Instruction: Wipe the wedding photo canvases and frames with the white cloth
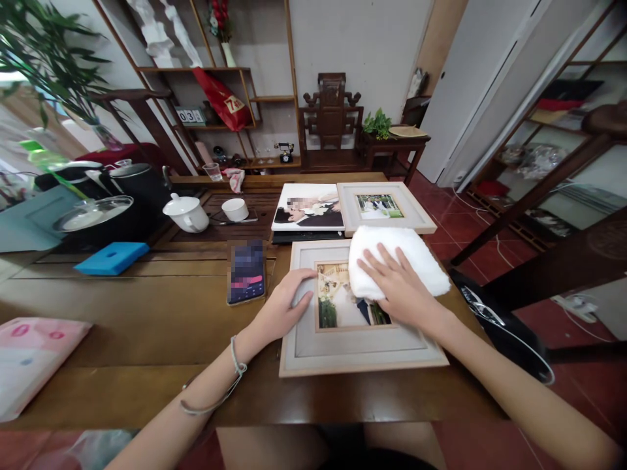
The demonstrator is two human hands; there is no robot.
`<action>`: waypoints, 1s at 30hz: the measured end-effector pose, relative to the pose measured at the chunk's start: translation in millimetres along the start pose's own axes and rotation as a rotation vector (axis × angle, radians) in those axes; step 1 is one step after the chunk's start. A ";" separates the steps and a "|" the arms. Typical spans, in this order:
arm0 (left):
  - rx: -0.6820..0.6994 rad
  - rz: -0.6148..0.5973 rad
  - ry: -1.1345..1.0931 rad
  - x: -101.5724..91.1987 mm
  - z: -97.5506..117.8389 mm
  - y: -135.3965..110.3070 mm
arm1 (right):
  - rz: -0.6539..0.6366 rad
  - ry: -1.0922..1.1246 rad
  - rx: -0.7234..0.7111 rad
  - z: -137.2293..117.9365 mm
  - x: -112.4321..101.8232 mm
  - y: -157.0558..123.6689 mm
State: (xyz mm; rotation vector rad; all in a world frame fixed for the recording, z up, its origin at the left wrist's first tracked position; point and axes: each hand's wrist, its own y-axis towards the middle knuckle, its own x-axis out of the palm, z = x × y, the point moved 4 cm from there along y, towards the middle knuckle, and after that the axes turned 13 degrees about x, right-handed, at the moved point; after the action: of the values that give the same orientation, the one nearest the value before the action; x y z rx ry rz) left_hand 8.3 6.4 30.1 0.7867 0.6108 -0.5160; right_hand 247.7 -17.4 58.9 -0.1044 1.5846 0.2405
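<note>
A light wooden picture frame [304, 356] with a wedding photo [337, 300] in its middle lies flat on the table in front of me. My left hand [289, 300] rests on its left side, thumb and fingers apart. Under my right hand [399, 281] is a folded white towel [426, 261], which covers the upper right part of the frame. The fingers of that hand are spread flat on top of the towel, pressing it against the frame. Part of the photo is hidden by the towel and hand.
Behind lie a second frame [421, 212] and a photo album [308, 222]. A phone [246, 273], a blue box [112, 257], a lidded white teapot [186, 213], a white cup [235, 209] and a tissue pack [36, 359] are to the left. A dark chair [553, 261] stands at right.
</note>
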 end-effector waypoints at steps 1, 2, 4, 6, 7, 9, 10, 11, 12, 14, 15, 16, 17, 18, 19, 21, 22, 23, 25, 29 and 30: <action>0.007 0.005 0.001 -0.1 0.6 0.3 | -0.055 0.011 -0.026 -6.3 -1.2 -9.0; 0.012 0.010 0.002 -0.1 1.1 0.5 | -0.111 0.032 -0.058 -13.1 -2.9 -18.3; 0.020 0.013 0.001 -0.2 1.5 0.5 | -0.206 0.097 -0.159 -29.3 -6.0 -34.3; 0.025 0.014 -0.004 -0.1 0.9 -0.1 | -0.261 0.169 -0.307 -47.4 -7.1 -43.1; 0.024 0.015 -0.007 -0.1 0.2 -0.6 | -0.268 0.197 -0.377 -55.2 -6.5 -44.0; 0.009 0.015 -0.008 0.1 -2.0 -2.0 | -0.254 0.220 -0.469 -64.1 -3.2 -39.1; -0.005 0.015 -0.005 0.2 -3.4 -2.8 | -0.236 0.212 -0.475 -64.2 -1.0 -34.2; -0.019 0.016 0.000 0.2 -4.5 -3.6 | -0.210 0.195 -0.457 -61.2 1.0 -28.6; -0.031 0.017 0.005 0.1 -5.4 -4.1 | -0.178 0.172 -0.426 -55.7 2.2 -23.2; -0.039 0.014 0.005 0.0 -5.8 -4.6 | -0.100 0.120 -0.338 -39.1 1.9 -15.0; -0.035 0.011 0.000 -0.1 -5.4 -4.4 | -0.059 0.093 -0.291 -29.5 0.4 -12.5; -0.030 0.008 -0.005 -0.2 -4.8 -4.1 | -0.024 0.070 -0.248 -20.1 -1.6 -10.9; -0.023 0.004 -0.008 -0.4 -4.1 -3.5 | 0.006 0.053 -0.208 -11.4 -4.0 -9.6; -0.014 0.000 -0.008 -0.5 -3.4 -2.9 | 0.029 0.045 -0.172 -4.1 -6.4 -8.1; -0.001 -0.001 -0.006 -0.7 -2.5 -2.1 | 0.046 0.047 -0.141 1.3 -8.7 -5.8; 0.034 -0.002 0.002 -0.7 -1.0 -0.5 | 0.049 0.074 -0.094 4.6 -12.1 2.1; 0.053 -0.001 0.006 -0.6 -0.4 0.2 | 0.035 0.092 -0.076 2.2 -13.2 8.2; 0.069 0.003 0.011 -0.5 0.0 0.7 | 0.017 0.109 -0.065 -3.0 -14.0 15.4; 0.082 0.014 0.025 -0.2 0.0 1.1 | -0.022 0.136 -0.068 -20.7 -15.8 32.5; 0.053 0.020 0.047 0.3 -0.9 0.7 | -0.112 0.202 -0.262 -67.3 -19.2 65.1; 0.042 0.023 0.049 0.0 -0.9 0.6 | -0.133 0.212 -0.319 -75.5 -19.3 70.9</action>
State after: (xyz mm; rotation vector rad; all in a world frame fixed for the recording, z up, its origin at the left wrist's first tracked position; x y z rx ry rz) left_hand 8.4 7.5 29.9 0.8470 0.6375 -0.4907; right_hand 159.3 33.5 85.3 -0.4948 1.7306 0.3872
